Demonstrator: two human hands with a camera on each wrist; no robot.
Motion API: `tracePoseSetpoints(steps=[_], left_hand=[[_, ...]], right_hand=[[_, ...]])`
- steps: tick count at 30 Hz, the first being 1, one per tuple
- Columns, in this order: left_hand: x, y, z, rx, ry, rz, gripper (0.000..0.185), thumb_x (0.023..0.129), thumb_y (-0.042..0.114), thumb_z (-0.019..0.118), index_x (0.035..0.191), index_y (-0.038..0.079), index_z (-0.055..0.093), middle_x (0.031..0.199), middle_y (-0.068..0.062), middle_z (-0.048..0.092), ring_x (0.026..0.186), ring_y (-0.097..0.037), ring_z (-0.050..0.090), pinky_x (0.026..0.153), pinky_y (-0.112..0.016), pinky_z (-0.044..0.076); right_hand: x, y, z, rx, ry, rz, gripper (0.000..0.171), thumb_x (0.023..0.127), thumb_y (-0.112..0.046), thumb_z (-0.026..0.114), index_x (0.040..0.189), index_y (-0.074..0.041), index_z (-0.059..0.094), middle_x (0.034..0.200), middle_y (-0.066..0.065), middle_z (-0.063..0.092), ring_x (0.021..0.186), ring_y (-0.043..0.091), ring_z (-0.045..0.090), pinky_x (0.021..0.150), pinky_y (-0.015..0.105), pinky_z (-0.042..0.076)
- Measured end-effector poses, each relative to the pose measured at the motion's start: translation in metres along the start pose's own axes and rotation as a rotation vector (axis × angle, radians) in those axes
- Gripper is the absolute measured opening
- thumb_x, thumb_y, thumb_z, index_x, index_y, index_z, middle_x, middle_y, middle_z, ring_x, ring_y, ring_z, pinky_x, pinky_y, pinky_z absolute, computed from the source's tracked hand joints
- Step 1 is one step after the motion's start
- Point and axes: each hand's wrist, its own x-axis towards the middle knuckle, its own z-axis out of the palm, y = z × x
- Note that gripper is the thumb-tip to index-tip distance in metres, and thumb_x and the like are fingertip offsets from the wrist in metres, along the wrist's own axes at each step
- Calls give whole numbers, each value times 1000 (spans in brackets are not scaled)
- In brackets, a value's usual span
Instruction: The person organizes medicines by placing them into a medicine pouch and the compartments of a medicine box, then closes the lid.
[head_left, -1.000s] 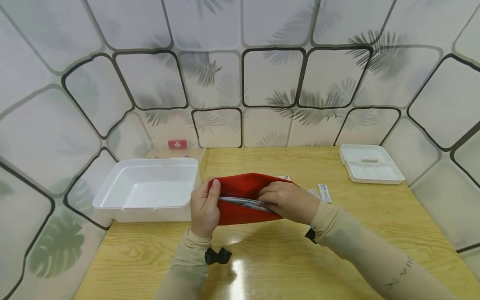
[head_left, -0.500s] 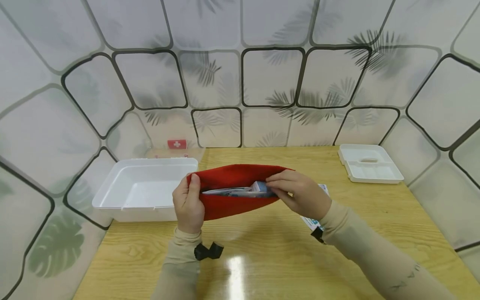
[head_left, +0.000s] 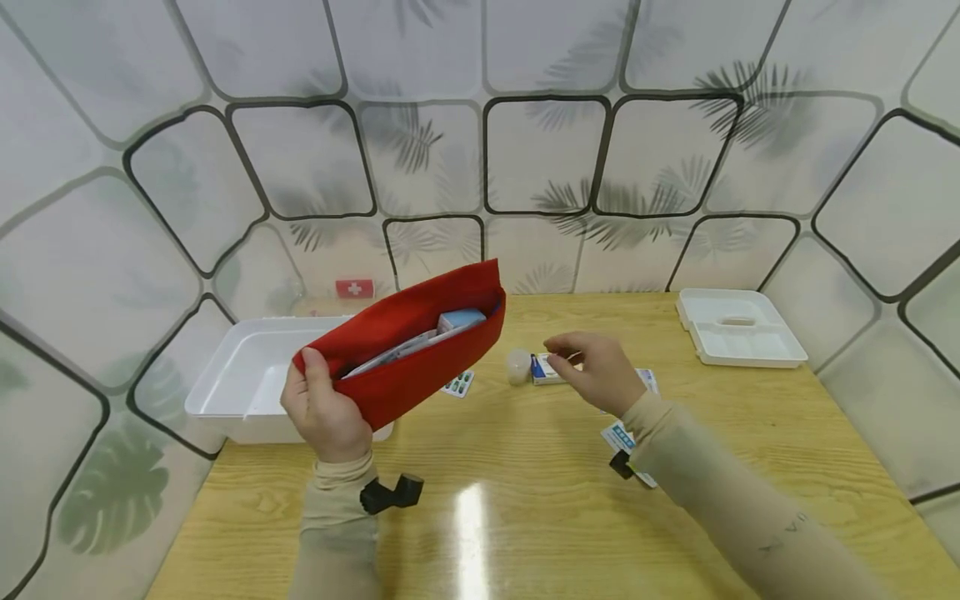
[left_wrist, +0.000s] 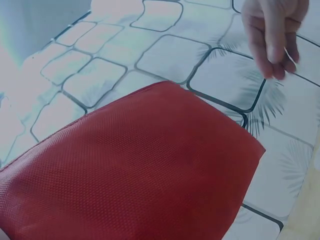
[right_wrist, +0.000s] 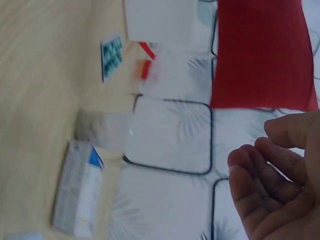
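Above a wooden surface (head_left: 525,500), a person's left hand (head_left: 324,412) grips one end of an open red pouch (head_left: 408,346), held tilted in the air with packets showing inside. The right hand (head_left: 596,372) hovers with fingers (right_wrist: 260,170) loosely curled and holding nothing, just above a small blue-and-white box (head_left: 546,370). A white tub (head_left: 285,375) sits behind the pouch

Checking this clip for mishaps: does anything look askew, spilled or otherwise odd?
The red pouch is held tilted in the air by the left hand, its mouth open, packets showing inside. Small packets and a box lie loose on the table. No damage shows.
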Motion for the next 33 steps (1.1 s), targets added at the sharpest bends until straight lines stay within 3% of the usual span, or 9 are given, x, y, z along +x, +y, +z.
tracePoseSetpoints(steps=[5,10,13,17,22,28,33], left_hand=[[0,-1,2,-19,22,-18,35,99,22,52,90,-10,65,82,-15,66,78,-29,61,76,-36,47],[-1,-6,3,11,9,-12,38,99,23,51,90,-11,65,82,-16,67,77,-29,61,75,-37,47],[-2,-6,4,7,12,-18,38,99,23,52,90,-11,65,81,-15,67,77,-28,61,75,-37,47],[-3,-6,4,1,14,-32,37,99,23,52,89,-10,65,81,-14,67,77,-27,61,75,-36,47],[-7,-6,5,-1,-19,-73,37,99,23,50,92,-10,65,83,-13,68,78,-27,62,76,-37,46],[-11,-8,6,-14,-99,-96,36,100,22,48,96,-10,65,85,-12,69,80,-26,62,74,-35,47],[-14,-10,6,12,-155,-75,36,100,23,49,94,-9,65,85,-12,70,78,-25,63,70,-34,48]], right_hand=[[4,-8,40,46,-201,173,32,93,-17,64,120,0,64,112,14,67,94,20,64,80,33,53],[14,-10,87,-27,-346,311,41,93,-22,64,129,-4,58,126,11,60,112,25,59,93,40,48],[21,-9,115,-105,-397,336,44,94,-25,62,134,-7,55,134,8,56,123,25,52,101,39,41],[27,-10,144,-249,-508,278,53,95,-30,58,143,-11,46,147,3,44,134,21,40,109,34,32],[26,-12,159,-404,-630,186,58,97,-33,54,149,-12,36,153,1,33,140,18,31,112,31,27],[12,-12,152,-489,-631,102,55,96,-33,55,144,-10,43,150,2,39,136,17,37,109,30,31],[-9,-8,135,-499,-613,43,46,95,-32,55,135,-8,53,141,5,50,130,20,46,106,33,36]])
